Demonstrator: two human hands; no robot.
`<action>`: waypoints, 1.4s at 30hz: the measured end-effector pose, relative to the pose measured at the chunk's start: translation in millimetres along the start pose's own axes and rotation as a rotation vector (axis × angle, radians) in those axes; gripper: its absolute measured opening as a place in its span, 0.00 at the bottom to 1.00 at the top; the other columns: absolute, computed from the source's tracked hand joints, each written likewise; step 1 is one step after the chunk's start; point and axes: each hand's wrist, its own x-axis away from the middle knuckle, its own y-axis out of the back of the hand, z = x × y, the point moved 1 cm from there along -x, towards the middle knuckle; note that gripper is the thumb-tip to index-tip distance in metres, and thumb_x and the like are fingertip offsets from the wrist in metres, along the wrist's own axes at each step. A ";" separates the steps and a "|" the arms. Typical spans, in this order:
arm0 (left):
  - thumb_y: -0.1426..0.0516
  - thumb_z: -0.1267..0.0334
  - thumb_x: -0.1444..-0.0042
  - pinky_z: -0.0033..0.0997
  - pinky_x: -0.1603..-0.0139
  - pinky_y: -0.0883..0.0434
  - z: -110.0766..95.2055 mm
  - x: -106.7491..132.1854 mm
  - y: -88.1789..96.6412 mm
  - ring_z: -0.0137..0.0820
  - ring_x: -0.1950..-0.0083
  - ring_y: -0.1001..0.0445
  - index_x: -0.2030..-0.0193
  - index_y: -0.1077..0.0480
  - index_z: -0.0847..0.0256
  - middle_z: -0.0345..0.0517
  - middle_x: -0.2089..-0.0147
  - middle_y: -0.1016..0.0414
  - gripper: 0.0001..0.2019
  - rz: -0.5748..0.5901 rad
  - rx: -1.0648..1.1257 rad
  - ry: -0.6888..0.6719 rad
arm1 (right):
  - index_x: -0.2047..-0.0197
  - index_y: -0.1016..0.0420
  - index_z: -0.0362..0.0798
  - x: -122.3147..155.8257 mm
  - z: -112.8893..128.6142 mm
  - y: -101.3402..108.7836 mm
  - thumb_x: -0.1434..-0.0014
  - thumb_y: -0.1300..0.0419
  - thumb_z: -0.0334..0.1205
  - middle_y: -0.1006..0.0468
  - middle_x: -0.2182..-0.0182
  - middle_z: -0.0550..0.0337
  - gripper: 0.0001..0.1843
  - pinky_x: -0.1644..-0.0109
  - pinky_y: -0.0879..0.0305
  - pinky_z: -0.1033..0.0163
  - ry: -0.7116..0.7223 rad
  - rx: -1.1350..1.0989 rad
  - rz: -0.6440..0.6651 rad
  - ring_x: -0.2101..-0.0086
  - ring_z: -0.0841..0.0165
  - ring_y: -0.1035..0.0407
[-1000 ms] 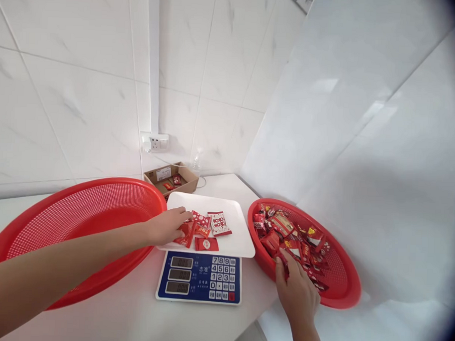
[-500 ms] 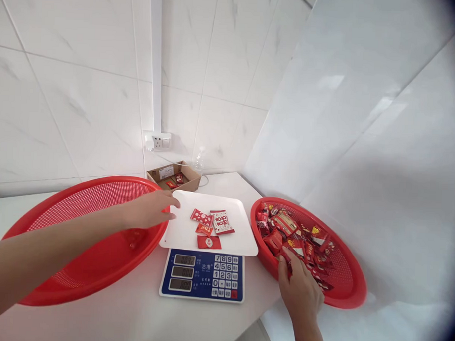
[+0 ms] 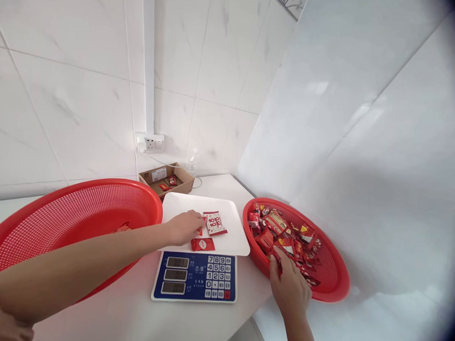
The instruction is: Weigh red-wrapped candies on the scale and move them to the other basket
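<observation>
On the white scale tray (image 3: 234,240), my left hand (image 3: 186,228) reaches down with its fingers bunched on small red candy packets (image 3: 202,226), which it partly hides. Beside it lie a white-and-red candy packet (image 3: 215,224) and a flat red packet (image 3: 203,245). My right hand (image 3: 292,287) is at the near rim of the right red basket (image 3: 333,286), a red wrapped candy (image 3: 276,255) pinched between thumb and fingers. That basket holds many red wrapped candies (image 3: 278,222).
A blue-faced digital scale (image 3: 195,277) carries the tray. The left red basket (image 3: 111,186) has a packet (image 3: 123,227) inside, below my forearm. Behind are a cardboard box (image 3: 184,183), a clear bottle (image 3: 192,162) and a wall socket (image 3: 150,144). A hand-like shape (image 3: 5,324) shows at lower left.
My left hand has moved right, from the tray's left edge onto the packets, and now covers the dotted one. My right hand stays at the basket rim. The view has shifted slightly.
</observation>
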 end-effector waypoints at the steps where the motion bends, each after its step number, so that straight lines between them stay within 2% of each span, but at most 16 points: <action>1: 0.45 0.59 0.39 0.47 0.47 0.30 3.5 3.0 -0.9 0.37 0.47 0.29 0.53 0.30 0.63 0.49 0.49 0.28 0.12 -0.004 0.013 0.010 | 0.51 0.22 0.48 0.0 0.3 0.0 0.35 0.54 0.48 0.19 0.60 0.54 0.23 0.71 0.40 0.63 -0.001 -0.005 -0.005 0.70 0.65 0.27; 6: 0.46 0.62 0.39 0.43 0.50 0.29 15.4 21.3 -0.7 0.36 0.50 0.29 0.51 0.32 0.63 0.48 0.52 0.28 0.11 -0.004 0.062 0.071 | 0.52 0.22 0.47 0.1 0.0 -0.7 0.35 0.53 0.49 0.18 0.63 0.53 0.23 0.71 0.41 0.64 0.003 -0.018 -0.036 0.70 0.65 0.27; 10: 0.47 0.68 0.41 0.38 0.56 0.28 24.4 41.6 13.1 0.35 0.54 0.27 0.50 0.33 0.62 0.49 0.51 0.29 0.12 -0.010 0.049 0.124 | 0.51 0.22 0.47 0.5 -0.8 -0.5 0.35 0.54 0.48 0.19 0.63 0.52 0.23 0.72 0.41 0.63 0.039 -0.008 -0.042 0.70 0.65 0.27; 14: 0.47 0.72 0.48 0.40 0.62 0.29 45.7 65.1 31.8 0.43 0.57 0.26 0.50 0.33 0.63 0.54 0.53 0.29 0.17 -0.004 -0.021 0.228 | 0.51 0.22 0.47 0.3 -1.3 -0.4 0.36 0.54 0.48 0.19 0.63 0.52 0.23 0.72 0.41 0.63 0.040 -0.022 -0.043 0.70 0.65 0.28; 17: 0.45 0.66 0.47 0.46 0.56 0.30 54.7 69.5 40.7 0.50 0.50 0.29 0.47 0.34 0.65 0.60 0.48 0.31 0.19 -0.041 -0.044 0.258 | 0.51 0.22 0.46 0.3 -0.9 -1.6 0.36 0.53 0.47 0.19 0.62 0.52 0.22 0.72 0.42 0.64 0.057 -0.005 -0.059 0.69 0.66 0.28; 20: 0.47 0.60 0.40 0.44 0.45 0.33 47.7 54.8 38.6 0.45 0.42 0.34 0.43 0.36 0.60 0.55 0.42 0.33 0.19 -0.057 -0.021 0.172 | 0.52 0.22 0.46 0.5 -0.4 -2.9 0.36 0.52 0.47 0.18 0.63 0.54 0.21 0.73 0.44 0.63 0.052 0.022 -0.083 0.71 0.66 0.28; 22: 0.48 0.59 0.39 0.41 0.41 0.36 37.8 36.9 29.7 0.40 0.39 0.36 0.42 0.37 0.58 0.50 0.40 0.33 0.19 -0.036 -0.006 0.084 | 0.52 0.22 0.46 0.6 -0.3 -3.2 0.35 0.52 0.47 0.18 0.64 0.54 0.21 0.74 0.45 0.63 0.045 0.033 -0.082 0.72 0.65 0.29; 24: 0.46 0.59 0.39 0.45 0.39 0.38 27.9 16.8 17.1 0.40 0.37 0.38 0.41 0.38 0.59 0.51 0.39 0.34 0.20 -0.026 -0.011 0.017 | 0.52 0.22 0.46 0.9 -0.5 -2.9 0.35 0.53 0.48 0.18 0.64 0.54 0.23 0.74 0.45 0.63 0.050 0.033 -0.081 0.72 0.65 0.28; 27: 0.45 0.60 0.39 0.54 0.39 0.38 16.6 -8.5 0.2 0.42 0.38 0.36 0.41 0.37 0.61 0.52 0.40 0.33 0.20 -0.037 -0.045 -0.018 | 0.52 0.22 0.46 0.8 -1.3 -1.9 0.35 0.54 0.49 0.19 0.64 0.52 0.24 0.73 0.43 0.63 0.064 0.018 -0.079 0.71 0.65 0.28; 30: 0.45 0.60 0.39 0.50 0.45 0.32 12.0 -17.2 -2.6 0.39 0.47 0.30 0.46 0.34 0.62 0.50 0.47 0.30 0.16 -0.050 -0.078 0.014 | 0.53 0.22 0.46 0.1 -2.0 -1.3 0.35 0.55 0.49 0.19 0.65 0.52 0.24 0.72 0.41 0.63 0.069 0.013 -0.067 0.72 0.65 0.28; 33: 0.47 0.67 0.41 0.41 0.54 0.29 17.7 -2.5 10.9 0.38 0.53 0.28 0.49 0.34 0.62 0.51 0.50 0.31 0.13 -0.079 -0.091 0.064 | 0.53 0.22 0.45 -0.4 -1.6 -1.3 0.35 0.54 0.48 0.19 0.64 0.53 0.23 0.71 0.40 0.64 0.090 0.006 -0.087 0.72 0.66 0.28; 35: 0.50 0.72 0.45 0.39 0.58 0.29 27.8 18.8 24.8 0.40 0.53 0.29 0.50 0.34 0.61 0.53 0.50 0.33 0.15 -0.110 -0.102 0.115 | 0.53 0.22 0.45 -0.2 -1.2 -1.6 0.35 0.53 0.47 0.19 0.64 0.53 0.23 0.71 0.40 0.64 0.096 0.012 -0.099 0.72 0.66 0.28; 38: 0.52 0.74 0.47 0.39 0.63 0.30 46.8 56.6 43.5 0.42 0.57 0.28 0.52 0.33 0.61 0.56 0.50 0.34 0.16 -0.110 -0.122 0.224 | 0.53 0.22 0.45 0.5 -0.9 -2.4 0.35 0.52 0.47 0.19 0.66 0.53 0.22 0.71 0.42 0.64 0.088 0.030 -0.107 0.72 0.66 0.28; 40: 0.50 0.71 0.46 0.44 0.59 0.30 55.2 76.0 50.5 0.46 0.56 0.29 0.53 0.32 0.62 0.58 0.50 0.33 0.14 -0.096 -0.136 0.277 | 0.53 0.21 0.45 0.9 -0.7 -3.2 0.35 0.52 0.46 0.19 0.66 0.52 0.21 0.71 0.42 0.64 0.084 0.032 -0.115 0.71 0.66 0.28; 42: 0.48 0.66 0.44 0.52 0.48 0.35 55.4 84.5 50.7 0.51 0.48 0.32 0.52 0.31 0.62 0.58 0.45 0.33 0.13 -0.097 -0.141 0.283 | 0.53 0.21 0.45 1.1 -0.4 -4.0 0.35 0.51 0.45 0.19 0.66 0.52 0.20 0.71 0.43 0.64 0.077 0.034 -0.125 0.71 0.66 0.28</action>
